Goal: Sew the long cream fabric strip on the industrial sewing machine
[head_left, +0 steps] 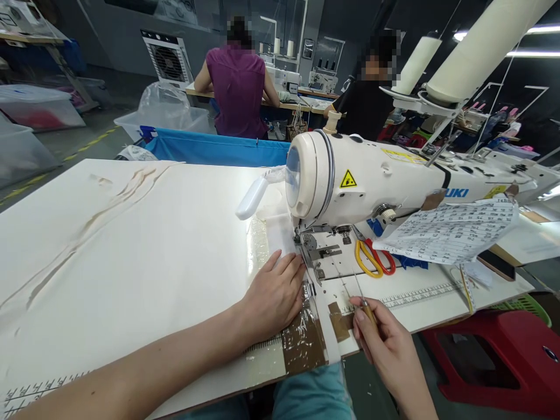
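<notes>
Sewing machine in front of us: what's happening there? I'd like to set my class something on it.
A person's left hand lies flat on the work surface, fingertips on white material beside the needle area of the sewing machine. The right hand holds a thin pointed tool by its wooden handle. Scissors lie to the right of the needle area. Whether the machine is running can't be told.

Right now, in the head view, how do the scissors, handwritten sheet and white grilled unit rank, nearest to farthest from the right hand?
1. Scissors: just beyond the right hand.
2. Handwritten sheet: farther right, by the sewing machine.
3. White grilled unit: far back, left.
</notes>
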`<action>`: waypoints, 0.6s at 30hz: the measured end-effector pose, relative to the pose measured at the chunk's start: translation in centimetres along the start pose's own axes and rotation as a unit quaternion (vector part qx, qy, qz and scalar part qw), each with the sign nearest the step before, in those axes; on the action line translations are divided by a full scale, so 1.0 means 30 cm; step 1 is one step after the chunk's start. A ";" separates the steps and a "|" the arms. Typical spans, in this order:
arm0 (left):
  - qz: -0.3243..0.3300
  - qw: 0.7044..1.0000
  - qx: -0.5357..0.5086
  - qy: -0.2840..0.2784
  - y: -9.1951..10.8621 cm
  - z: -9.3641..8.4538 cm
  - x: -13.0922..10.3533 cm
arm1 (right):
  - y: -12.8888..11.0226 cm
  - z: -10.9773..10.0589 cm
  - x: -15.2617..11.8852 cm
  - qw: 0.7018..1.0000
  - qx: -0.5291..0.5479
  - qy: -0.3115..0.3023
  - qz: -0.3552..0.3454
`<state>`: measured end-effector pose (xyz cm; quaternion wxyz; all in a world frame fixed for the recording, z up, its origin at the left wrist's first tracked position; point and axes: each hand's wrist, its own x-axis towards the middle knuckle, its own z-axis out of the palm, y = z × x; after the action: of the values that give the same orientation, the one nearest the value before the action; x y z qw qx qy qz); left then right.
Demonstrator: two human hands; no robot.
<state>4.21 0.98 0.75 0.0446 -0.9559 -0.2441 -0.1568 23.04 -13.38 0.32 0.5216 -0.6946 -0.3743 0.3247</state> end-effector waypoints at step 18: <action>-0.002 1.000 0.003 0.011 -0.040 0.023 0.022 | -0.032 0.038 -0.055 0.992 -0.035 0.032 -0.117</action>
<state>4.38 2.46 0.32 0.0495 -0.9535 -0.2464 -0.1664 21.08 -14.07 1.07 0.5430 -0.6737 -0.4471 0.2266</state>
